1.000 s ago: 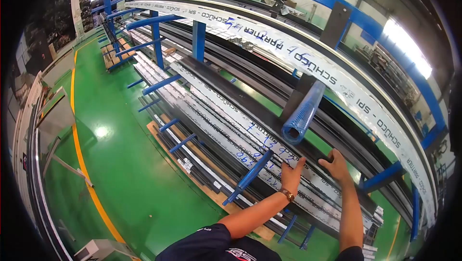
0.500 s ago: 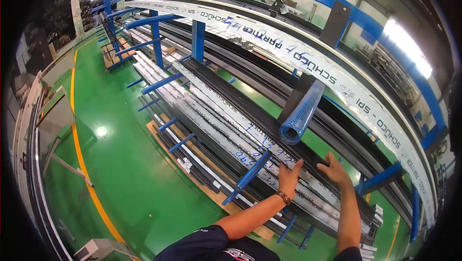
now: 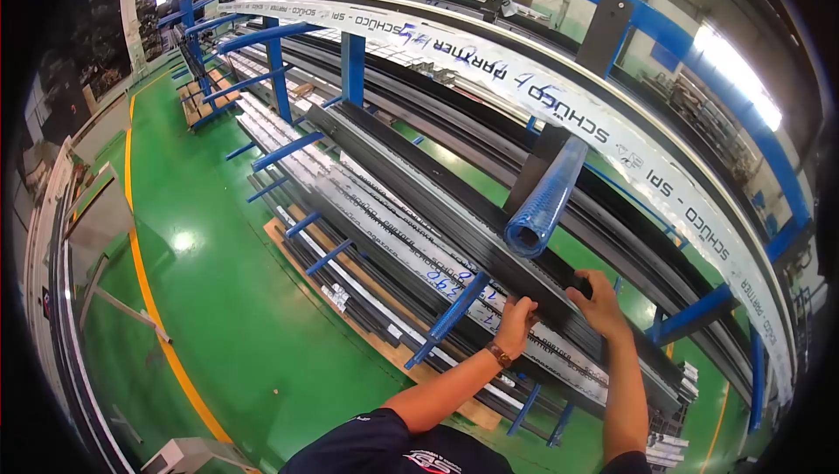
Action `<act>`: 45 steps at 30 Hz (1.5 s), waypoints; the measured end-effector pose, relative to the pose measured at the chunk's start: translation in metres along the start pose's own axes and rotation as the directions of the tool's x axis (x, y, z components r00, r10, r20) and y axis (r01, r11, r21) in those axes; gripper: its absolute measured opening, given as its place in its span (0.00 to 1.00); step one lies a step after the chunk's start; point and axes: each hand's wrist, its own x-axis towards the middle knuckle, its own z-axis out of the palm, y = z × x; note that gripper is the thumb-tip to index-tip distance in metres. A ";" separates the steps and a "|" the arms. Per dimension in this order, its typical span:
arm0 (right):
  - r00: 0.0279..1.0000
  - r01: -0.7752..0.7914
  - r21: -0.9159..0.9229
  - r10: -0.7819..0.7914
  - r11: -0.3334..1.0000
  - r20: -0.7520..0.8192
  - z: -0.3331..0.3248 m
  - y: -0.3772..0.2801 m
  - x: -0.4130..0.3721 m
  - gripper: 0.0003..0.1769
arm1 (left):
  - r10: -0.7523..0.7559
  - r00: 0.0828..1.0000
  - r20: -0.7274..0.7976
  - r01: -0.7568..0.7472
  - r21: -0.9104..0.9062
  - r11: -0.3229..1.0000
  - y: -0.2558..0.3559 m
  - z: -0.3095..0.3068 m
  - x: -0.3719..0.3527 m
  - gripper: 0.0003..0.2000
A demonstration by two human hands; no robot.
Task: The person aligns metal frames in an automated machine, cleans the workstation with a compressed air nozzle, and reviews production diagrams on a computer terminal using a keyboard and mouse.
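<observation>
A long black metal profile (image 3: 419,181) lies along a blue cantilever rack, on top of white-wrapped profiles (image 3: 384,216) printed with lettering. My left hand (image 3: 516,317), with a wristwatch, grips the near edge of the black profile. My right hand (image 3: 594,299) holds its far edge a little further right. The profile's near side is tipped up off the wrapped bundle. A rack arm padded with blue mesh tube (image 3: 546,203) juts out just above my hands.
Blue rack arms (image 3: 450,317) stick out toward me at several levels. A wrapped profile (image 3: 542,94) lies on the upper level overhead. More profiles sit on a wooden pallet (image 3: 350,308) on the green floor, beside a yellow line (image 3: 149,299).
Both hands went from resting flat on the profiles to gripping the black profile. The profile has shifted toward me and tilted up.
</observation>
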 end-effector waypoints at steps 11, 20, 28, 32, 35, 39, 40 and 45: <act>0.995 -0.024 -0.052 0.019 0.998 -0.097 -0.004 0.027 -0.029 0.33 | -0.132 0.991 0.012 0.108 0.501 0.859 -0.050 -0.061 0.014 0.28; 0.984 -0.165 -0.109 0.157 0.980 -0.080 -0.007 0.071 -0.014 0.33 | -0.066 0.995 0.075 0.042 0.283 0.958 -0.058 -0.016 0.046 0.33; 0.945 -0.031 -0.274 -0.061 0.961 -0.320 0.007 0.067 -0.015 0.29 | -0.097 0.994 0.040 0.086 0.217 0.972 -0.064 0.002 0.090 0.34; 0.925 -0.030 -0.304 -0.089 0.952 -0.369 0.011 0.075 -0.027 0.28 | -0.100 0.994 0.047 0.087 0.232 0.969 -0.066 0.000 0.097 0.36; 0.873 -0.006 -0.280 -0.132 0.960 -0.469 0.014 0.069 -0.043 0.24 | -0.108 0.994 -0.012 0.108 0.251 0.962 -0.068 -0.002 0.093 0.39; 0.765 -0.007 -0.221 -0.137 0.975 -0.630 0.029 0.047 -0.083 0.16 | -0.191 0.981 0.035 0.167 0.356 0.919 -0.055 -0.010 0.074 0.32; 0.771 0.015 -0.043 -0.039 0.999 -0.635 0.037 0.039 -0.100 0.13 | -0.224 0.974 0.037 0.194 0.379 0.905 -0.054 -0.014 0.061 0.31; 0.695 -0.140 0.084 0.158 0.987 -0.701 0.125 0.027 -0.196 0.08 | -0.447 0.888 0.103 0.347 0.486 0.802 -0.077 -0.082 0.010 0.30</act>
